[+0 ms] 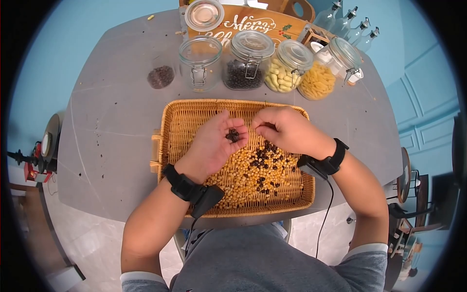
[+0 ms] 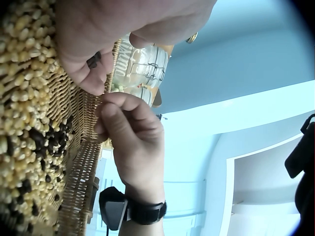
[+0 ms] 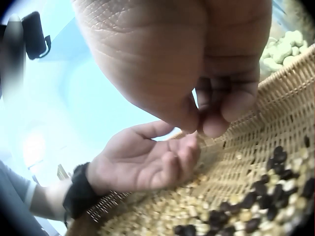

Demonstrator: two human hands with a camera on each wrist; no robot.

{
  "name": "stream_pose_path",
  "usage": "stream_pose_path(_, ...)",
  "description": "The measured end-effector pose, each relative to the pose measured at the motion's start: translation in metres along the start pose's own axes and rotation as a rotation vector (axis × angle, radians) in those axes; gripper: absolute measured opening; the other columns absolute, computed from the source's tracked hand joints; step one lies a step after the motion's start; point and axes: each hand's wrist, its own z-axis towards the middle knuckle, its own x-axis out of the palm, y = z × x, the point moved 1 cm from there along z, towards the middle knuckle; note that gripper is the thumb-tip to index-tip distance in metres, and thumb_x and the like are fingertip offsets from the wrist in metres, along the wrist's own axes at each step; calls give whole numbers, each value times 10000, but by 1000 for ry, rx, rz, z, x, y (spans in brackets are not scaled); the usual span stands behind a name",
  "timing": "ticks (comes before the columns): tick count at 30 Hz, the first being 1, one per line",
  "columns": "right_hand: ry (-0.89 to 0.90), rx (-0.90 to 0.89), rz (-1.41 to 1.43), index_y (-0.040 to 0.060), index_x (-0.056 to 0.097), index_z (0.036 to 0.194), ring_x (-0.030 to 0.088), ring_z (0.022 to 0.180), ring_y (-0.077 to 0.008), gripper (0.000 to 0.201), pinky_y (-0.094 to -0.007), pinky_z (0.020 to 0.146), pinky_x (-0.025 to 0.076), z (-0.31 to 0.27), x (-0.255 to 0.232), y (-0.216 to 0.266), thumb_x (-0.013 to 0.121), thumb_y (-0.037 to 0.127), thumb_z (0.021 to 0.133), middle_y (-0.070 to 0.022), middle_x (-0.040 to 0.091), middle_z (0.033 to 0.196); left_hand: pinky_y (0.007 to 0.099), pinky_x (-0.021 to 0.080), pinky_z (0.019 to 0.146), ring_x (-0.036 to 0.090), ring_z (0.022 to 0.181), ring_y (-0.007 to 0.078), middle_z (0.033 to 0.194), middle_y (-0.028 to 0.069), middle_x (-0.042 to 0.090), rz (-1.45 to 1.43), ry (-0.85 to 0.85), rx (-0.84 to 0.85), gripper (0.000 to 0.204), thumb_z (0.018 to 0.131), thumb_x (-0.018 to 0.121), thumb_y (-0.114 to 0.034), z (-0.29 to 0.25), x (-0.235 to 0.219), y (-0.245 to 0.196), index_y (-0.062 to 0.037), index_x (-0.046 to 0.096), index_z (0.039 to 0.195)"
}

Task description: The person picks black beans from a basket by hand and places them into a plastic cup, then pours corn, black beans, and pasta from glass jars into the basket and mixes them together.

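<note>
My left hand (image 1: 214, 143) is turned palm up above the wicker basket (image 1: 164, 127), its fingers bent around a few black beans (image 1: 233, 136). Those beans also show between the fingers in the left wrist view. Facing it from the right, my right hand (image 1: 287, 129) has thumb and fingertips drawn together, close to the left fingertips. Whatever may be between them is hidden. Below both hands, yellow corn kernels (image 1: 233, 187) cover the basket's middle and near part, with black beans (image 1: 262, 155) scattered among them toward the right.
Behind the basket stand a glass with dark beans (image 1: 160, 77), an open clip-top jar (image 1: 199, 65), a jar of black beans (image 1: 241, 75), a jar of pale curved pieces (image 1: 282, 78) and a pasta jar (image 1: 318, 82). A lettered wooden board (image 1: 287, 29) and several bottles (image 1: 346, 24) are farther back.
</note>
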Motion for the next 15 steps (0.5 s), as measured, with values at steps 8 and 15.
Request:
stream_pose_path(8, 126, -6, -85, 13, 647, 974, 639, 801, -374, 182, -431, 722, 518, -11, 0, 3, 671, 38, 795, -178, 654, 849, 329, 522, 861, 609, 940, 218, 1019, 124, 626, -6, 84, -70, 447, 1045, 406, -359, -1, 0, 1, 48, 582, 1101)
stream_pose_path(15, 275, 34, -279, 12, 681, 864, 634, 875, -388, 101, -452, 769, 513, -24, 26, -6, 673, 34, 766, -189, 625, 924, 338, 526, 855, 615, 928, 221, 995, 121, 633, 9, 41, -70, 425, 1038, 428, -362, 0, 1, 1, 29, 583, 1094)
